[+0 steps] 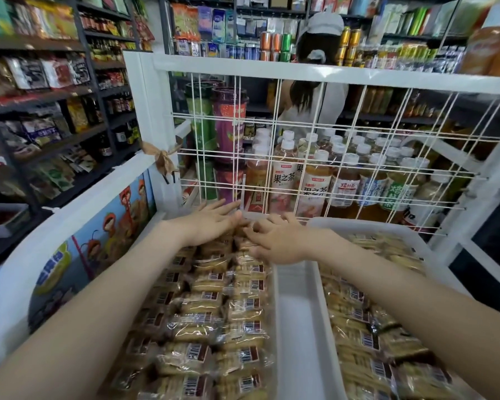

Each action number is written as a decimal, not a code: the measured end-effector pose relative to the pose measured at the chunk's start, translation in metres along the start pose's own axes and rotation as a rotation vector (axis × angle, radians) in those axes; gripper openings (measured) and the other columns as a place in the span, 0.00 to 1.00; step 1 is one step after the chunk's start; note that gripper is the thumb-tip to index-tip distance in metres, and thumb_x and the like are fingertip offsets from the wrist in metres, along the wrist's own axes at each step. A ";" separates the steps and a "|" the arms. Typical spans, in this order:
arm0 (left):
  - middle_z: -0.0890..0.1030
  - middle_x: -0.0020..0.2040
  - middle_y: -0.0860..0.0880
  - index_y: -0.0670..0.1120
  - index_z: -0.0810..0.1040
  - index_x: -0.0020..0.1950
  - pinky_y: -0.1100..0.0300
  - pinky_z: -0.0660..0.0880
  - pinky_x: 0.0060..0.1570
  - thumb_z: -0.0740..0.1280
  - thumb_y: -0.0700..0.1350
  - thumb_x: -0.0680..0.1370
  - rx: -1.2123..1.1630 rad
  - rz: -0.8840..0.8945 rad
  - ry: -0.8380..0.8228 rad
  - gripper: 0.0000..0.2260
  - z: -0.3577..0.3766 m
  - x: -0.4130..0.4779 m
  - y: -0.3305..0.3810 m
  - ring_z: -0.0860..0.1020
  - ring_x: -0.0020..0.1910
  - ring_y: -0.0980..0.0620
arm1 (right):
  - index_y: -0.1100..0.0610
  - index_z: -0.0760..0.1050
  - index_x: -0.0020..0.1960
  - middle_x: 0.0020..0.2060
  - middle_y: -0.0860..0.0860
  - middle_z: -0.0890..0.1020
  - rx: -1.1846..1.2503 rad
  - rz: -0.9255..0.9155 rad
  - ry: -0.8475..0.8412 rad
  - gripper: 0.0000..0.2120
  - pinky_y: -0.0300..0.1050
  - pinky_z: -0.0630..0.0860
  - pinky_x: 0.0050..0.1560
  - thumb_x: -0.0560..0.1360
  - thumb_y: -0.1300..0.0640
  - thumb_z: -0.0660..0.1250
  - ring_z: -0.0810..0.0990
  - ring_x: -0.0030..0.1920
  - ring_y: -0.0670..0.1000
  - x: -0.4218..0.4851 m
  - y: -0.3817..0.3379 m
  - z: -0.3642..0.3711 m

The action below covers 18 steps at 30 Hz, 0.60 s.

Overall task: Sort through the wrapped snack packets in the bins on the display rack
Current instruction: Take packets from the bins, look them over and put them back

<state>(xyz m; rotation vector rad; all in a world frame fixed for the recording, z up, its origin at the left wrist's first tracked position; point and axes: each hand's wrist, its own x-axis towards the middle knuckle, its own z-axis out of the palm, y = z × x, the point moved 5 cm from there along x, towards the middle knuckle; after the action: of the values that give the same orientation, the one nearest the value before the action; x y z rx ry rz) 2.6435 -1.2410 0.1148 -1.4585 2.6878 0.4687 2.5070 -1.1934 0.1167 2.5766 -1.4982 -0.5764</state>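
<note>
The packets (208,313) lie in rows filling the left bin (289,287); more fill the right bin (387,226). Both hands work at the left bin's far end, just before the wire grid (329,157). The left hand (211,223) is spread flat over the packets, fingers straight, holding nothing. The right hand (280,241) curls its fingers among them; blur hides any pinch. Best lift packets singly, steadying neighbours so the rows stay aligned.

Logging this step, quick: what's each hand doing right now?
Left hand: open, fingers straight over the snack packets.
Right hand: fingers curled, blurred; cannot tell.
</note>
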 end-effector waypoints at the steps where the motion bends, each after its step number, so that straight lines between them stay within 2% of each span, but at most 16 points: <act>1: 0.42 0.79 0.58 0.59 0.56 0.77 0.52 0.32 0.71 0.40 0.62 0.81 0.024 -0.004 -0.006 0.25 0.003 0.000 0.000 0.41 0.78 0.54 | 0.50 0.54 0.77 0.74 0.53 0.59 0.064 0.007 0.014 0.25 0.57 0.55 0.70 0.82 0.43 0.44 0.58 0.71 0.57 0.002 0.000 -0.003; 4: 0.40 0.79 0.56 0.61 0.49 0.78 0.47 0.31 0.71 0.46 0.66 0.80 0.127 -0.028 -0.013 0.26 0.012 0.000 0.002 0.38 0.78 0.51 | 0.53 0.72 0.67 0.61 0.54 0.71 0.314 0.012 0.275 0.18 0.52 0.64 0.63 0.83 0.49 0.51 0.67 0.62 0.54 0.009 0.014 -0.017; 6: 0.38 0.79 0.55 0.62 0.46 0.78 0.44 0.33 0.72 0.49 0.66 0.80 0.148 -0.057 0.000 0.28 0.015 0.000 0.004 0.37 0.77 0.50 | 0.56 0.75 0.63 0.59 0.53 0.76 0.420 0.046 0.404 0.14 0.48 0.68 0.61 0.81 0.53 0.57 0.70 0.59 0.53 0.015 0.028 -0.018; 9: 0.38 0.79 0.54 0.60 0.44 0.78 0.43 0.36 0.75 0.49 0.64 0.80 0.185 -0.078 0.037 0.28 0.017 -0.002 0.007 0.37 0.78 0.49 | 0.53 0.74 0.63 0.58 0.50 0.77 0.271 0.086 0.353 0.16 0.46 0.65 0.55 0.78 0.47 0.62 0.67 0.55 0.50 0.023 0.031 -0.011; 11: 0.39 0.79 0.53 0.59 0.43 0.79 0.43 0.38 0.75 0.48 0.64 0.81 0.196 -0.089 0.088 0.28 0.019 -0.006 0.010 0.38 0.78 0.48 | 0.51 0.74 0.64 0.57 0.49 0.78 0.216 0.102 0.352 0.17 0.49 0.62 0.59 0.78 0.46 0.62 0.67 0.56 0.50 0.025 0.029 -0.011; 14: 0.40 0.80 0.49 0.56 0.42 0.79 0.40 0.40 0.74 0.47 0.66 0.80 0.172 -0.180 0.158 0.31 0.026 -0.014 0.008 0.41 0.78 0.46 | 0.51 0.76 0.61 0.55 0.48 0.79 0.247 0.123 0.376 0.16 0.53 0.57 0.64 0.77 0.45 0.63 0.66 0.60 0.51 0.028 0.028 -0.013; 18: 0.44 0.80 0.47 0.54 0.49 0.79 0.37 0.45 0.73 0.48 0.72 0.76 0.154 -0.299 0.177 0.36 0.026 -0.023 0.001 0.48 0.78 0.40 | 0.51 0.75 0.61 0.54 0.49 0.77 0.305 0.163 0.316 0.18 0.53 0.58 0.60 0.77 0.43 0.63 0.64 0.56 0.50 0.032 0.027 -0.012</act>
<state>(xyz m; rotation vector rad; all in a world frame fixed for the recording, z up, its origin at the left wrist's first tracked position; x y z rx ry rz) 2.6528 -1.2144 0.0946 -1.8888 2.4936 0.1162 2.5035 -1.2357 0.1263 2.5579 -1.7668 0.0839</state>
